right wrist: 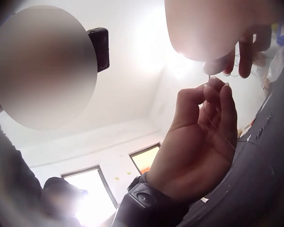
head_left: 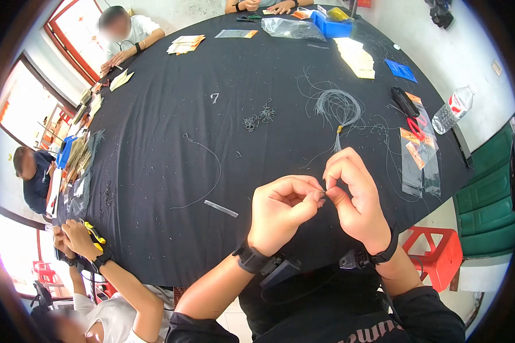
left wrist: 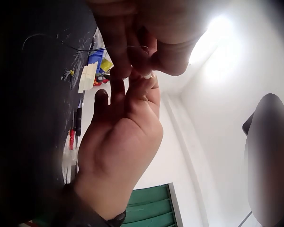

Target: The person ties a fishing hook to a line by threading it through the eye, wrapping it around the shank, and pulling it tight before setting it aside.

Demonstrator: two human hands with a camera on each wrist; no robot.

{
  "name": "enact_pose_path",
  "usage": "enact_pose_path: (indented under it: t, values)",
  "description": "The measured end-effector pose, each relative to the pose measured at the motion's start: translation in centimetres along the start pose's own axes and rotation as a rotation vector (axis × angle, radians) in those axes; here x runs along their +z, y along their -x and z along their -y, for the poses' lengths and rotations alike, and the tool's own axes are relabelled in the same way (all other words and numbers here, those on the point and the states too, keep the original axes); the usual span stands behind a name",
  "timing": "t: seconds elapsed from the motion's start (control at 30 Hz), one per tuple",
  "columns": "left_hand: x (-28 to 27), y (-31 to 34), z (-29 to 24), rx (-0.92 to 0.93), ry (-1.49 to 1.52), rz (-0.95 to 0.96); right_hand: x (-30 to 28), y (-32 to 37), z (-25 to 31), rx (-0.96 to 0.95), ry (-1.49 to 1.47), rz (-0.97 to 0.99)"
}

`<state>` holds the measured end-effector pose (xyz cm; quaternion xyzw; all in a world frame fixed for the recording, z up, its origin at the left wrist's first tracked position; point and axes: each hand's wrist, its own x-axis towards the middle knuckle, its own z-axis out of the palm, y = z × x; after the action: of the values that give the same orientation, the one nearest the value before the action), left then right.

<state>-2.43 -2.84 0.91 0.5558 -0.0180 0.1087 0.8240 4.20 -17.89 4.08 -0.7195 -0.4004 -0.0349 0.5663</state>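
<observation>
My left hand (head_left: 279, 214) and right hand (head_left: 357, 203) meet fingertip to fingertip above the near part of the black-covered table. Thumb and forefinger of each pinch a thin line (head_left: 324, 193); whether a tiny hook is on it, I cannot tell. In the left wrist view the thin line (left wrist: 87, 49) trails away from the fingers in a curve. A fine strand also crosses the left palm in the right wrist view. Ahead of the hands lies a loose coil of grey line (head_left: 337, 108), tied with a yellow band. Left of it sits a small heap of dark hook-like pieces (head_left: 260, 119).
A clear short strip (head_left: 221, 208) and a single curved strand (head_left: 218, 166) lie left of my hands. To the right are red scissors (head_left: 416, 130), a black case (head_left: 404, 102), clear packets (head_left: 420, 171) and a bottle (head_left: 453, 110). Other people sit around the table.
</observation>
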Motion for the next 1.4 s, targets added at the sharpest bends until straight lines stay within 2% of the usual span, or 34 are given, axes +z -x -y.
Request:
enact_pose_path:
  t: [0.83,1.03,1.23,1.4]
  values:
    - [0.1,0.0,0.1,0.04,0.008,-0.04,0.3,0.3,-0.4,0.007,-0.023,-0.037]
    - [-0.4,0.0,-0.1,0.046,-0.011,-0.055,-0.8,-0.2,0.5,0.042,-0.026,0.018]
    - [-0.1,0.1,-0.2,0.024,-0.021,-0.065,-0.9,0.0,0.6,0.024,0.06,0.014]
    - [0.1,0.2,-0.1,0.046,-0.027,-0.055,-0.3,0.2,-0.2,0.015,-0.03,-0.005]
